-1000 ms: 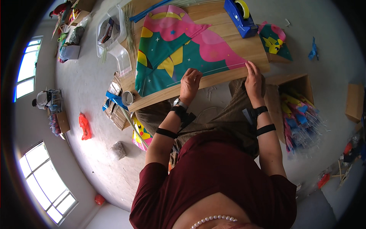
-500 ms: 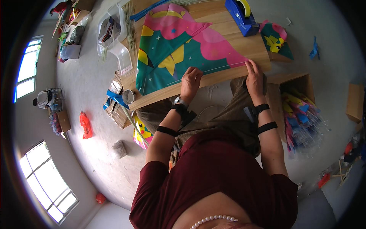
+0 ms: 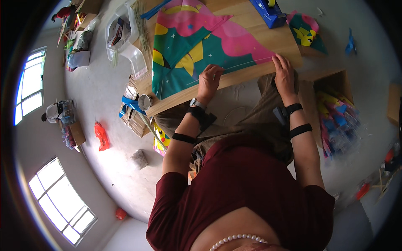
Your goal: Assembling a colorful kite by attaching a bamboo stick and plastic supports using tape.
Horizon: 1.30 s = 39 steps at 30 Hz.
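A printed kite-like sheet (image 3: 234, 42), pink, green and yellow, lies spread on the wooden table. Along its near edge runs a thin white line (image 3: 247, 65); I cannot tell whether it is a rod or a strip. My left hand (image 3: 209, 81) is closed at the middle of that edge, fingers curled, and what they pinch is hidden. At the sheet's pink right corner, my right hand (image 3: 284, 75) has its fingers together, gripping the corner.
The wooden table (image 3: 289, 42) carries a blue tape dispenser (image 3: 270, 14) at the far right and a tape roll (image 3: 145, 102) at the near left corner. A clear plastic bin (image 3: 136, 58) stands left. Right of my legs, an open cardboard box (image 3: 345, 83) holds printed packets.
The whole view has shifted slightly, the table sitting a little higher in the picture. Both hands stay at the same places along the sheet's near edge.
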Tool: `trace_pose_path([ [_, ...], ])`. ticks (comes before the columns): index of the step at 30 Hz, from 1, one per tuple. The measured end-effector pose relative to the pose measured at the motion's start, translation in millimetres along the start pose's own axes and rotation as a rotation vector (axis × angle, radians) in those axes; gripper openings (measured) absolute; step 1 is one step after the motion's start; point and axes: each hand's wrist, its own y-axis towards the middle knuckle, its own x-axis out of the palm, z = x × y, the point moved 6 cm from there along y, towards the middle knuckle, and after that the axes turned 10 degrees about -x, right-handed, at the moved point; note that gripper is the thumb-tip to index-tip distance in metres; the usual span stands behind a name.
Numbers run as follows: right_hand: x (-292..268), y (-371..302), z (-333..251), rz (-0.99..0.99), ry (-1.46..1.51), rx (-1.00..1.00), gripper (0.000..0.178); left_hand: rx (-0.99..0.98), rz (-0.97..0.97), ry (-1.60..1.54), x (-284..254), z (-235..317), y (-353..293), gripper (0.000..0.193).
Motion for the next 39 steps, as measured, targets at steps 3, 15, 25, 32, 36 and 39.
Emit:
trace_pose_path([
  [3,0,-1,1,0.01,-0.006,0.006,0.053,-0.018,-0.018,-0.015,-1,5,2,0.008],
  [15,4,-4,2,0.017,0.0,0.011,0.056,-0.059,-0.006,0.021,-1,2,7,0.014],
  [25,4,-2,1,0.005,-0.01,0.012,0.056,-0.023,-0.023,-0.007,6,8,11,0.012],
  [32,2,-2,0,0.048,0.001,0.006,0.056,0.019,-0.014,0.044,9,8,12,0.007],
  [36,5,-3,2,0.0,-0.01,0.014,0.056,0.074,0.024,0.104,11,6,11,0.007],
  [39,2,-1,0,0.046,0.01,0.005,0.056,0.08,0.031,0.116,13,4,9,0.008],
])
